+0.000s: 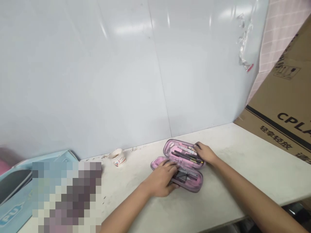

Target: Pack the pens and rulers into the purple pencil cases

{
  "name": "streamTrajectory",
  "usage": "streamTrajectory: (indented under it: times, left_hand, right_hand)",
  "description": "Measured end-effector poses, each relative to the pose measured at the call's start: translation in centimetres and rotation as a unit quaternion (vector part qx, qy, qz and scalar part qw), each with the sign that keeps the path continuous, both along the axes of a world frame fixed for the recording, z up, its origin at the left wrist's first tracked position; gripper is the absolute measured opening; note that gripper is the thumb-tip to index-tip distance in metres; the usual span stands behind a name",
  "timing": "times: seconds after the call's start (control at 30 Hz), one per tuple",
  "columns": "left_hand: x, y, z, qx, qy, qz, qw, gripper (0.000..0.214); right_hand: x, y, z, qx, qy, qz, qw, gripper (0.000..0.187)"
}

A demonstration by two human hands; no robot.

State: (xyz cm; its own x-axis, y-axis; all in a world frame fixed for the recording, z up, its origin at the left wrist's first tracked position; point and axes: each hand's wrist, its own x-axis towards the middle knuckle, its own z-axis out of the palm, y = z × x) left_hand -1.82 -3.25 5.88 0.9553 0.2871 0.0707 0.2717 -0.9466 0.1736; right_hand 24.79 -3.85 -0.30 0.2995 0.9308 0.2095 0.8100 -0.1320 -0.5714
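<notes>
An open pink zip pencil case (175, 149) lies on the white table (245, 168), its two halves spread apart. Several pens and pencils (187, 156) fill the far half, and dark items (182, 176) show in the near half. My left hand (161, 178) rests over the near half and hides part of its contents. My right hand (205, 153) grips the right edge of the far half, with the fingers on the rim.
A small torn paper cup (118, 157) stands on the table to the left, among scattered scraps. Further left lie a light blue package (14, 210) and a pixelated patch (65, 197). A cardboard box (284, 103) leans at the right, against a pale wall panel (97, 71).
</notes>
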Motion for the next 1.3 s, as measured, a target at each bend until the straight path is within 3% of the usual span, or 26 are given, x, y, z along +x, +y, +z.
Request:
streamTrajectory:
  times: [0.1, 0.23, 0.4, 0.5, 0.6, 0.7, 0.87, 1.03, 1.17, 1.3]
  left_hand:
    - [-0.2, 0.5, 0.4, 0.031, -0.028, 0.015, 0.999, 0.055]
    - [1.5, 2.1, 1.1, 0.083, -0.049, 0.034, 0.995, 0.076]
    - [4.2, 3.9, 2.0, 0.113, -0.078, 0.062, 0.989, 0.094]
    - [5.0, 4.6, 2.2, 0.105, -0.036, 0.060, 0.992, 0.080]
    - [5.0, 5.4, 2.3, 0.099, -0.014, 0.115, 0.988, 0.066]
    - [4.4, 6.6, 2.5, 0.094, -0.046, 0.204, 0.973, 0.061]
    - [2.5, 8.8, 2.8, 0.051, -0.125, 0.323, 0.937, 0.049]
    - [1.0, 9.6, 2.3, 0.007, -0.186, 0.361, 0.914, 0.043]
    - [0.9, 9.3, 1.9, 0.022, -0.186, 0.371, 0.910, 0.042]
    - [1.0, 9.0, 2.0, 0.026, -0.171, 0.380, 0.909, 0.043]
  right_hand:
    - [-1.2, 0.8, 0.6, 0.032, 0.047, 0.032, 0.998, 0.040]
    - [-1.5, 0.5, 1.6, 0.061, 0.098, 0.070, 0.991, 0.043]
    - [-2.4, -1.4, 3.4, 0.090, 0.229, 0.182, 0.952, 0.051]
    - [-3.1, -2.3, 4.5, 0.079, 0.207, 0.209, 0.953, 0.052]
    - [-3.0, -2.8, 4.7, 0.091, 0.185, 0.181, 0.961, 0.049]
    - [-2.5, -3.0, 3.9, 0.099, 0.201, 0.142, 0.964, 0.048]
    - [-3.7, -2.0, 1.7, 0.076, 0.213, 0.150, 0.962, 0.050]
    - [-6.9, 0.7, 0.7, 0.075, 0.182, 0.146, 0.970, 0.041]
    - [-7.9, 1.8, 0.9, 0.071, 0.055, 0.124, 0.988, 0.028]
    - [-7.9, 1.1, 1.3, 0.056, -0.025, 0.127, 0.990, 0.037]
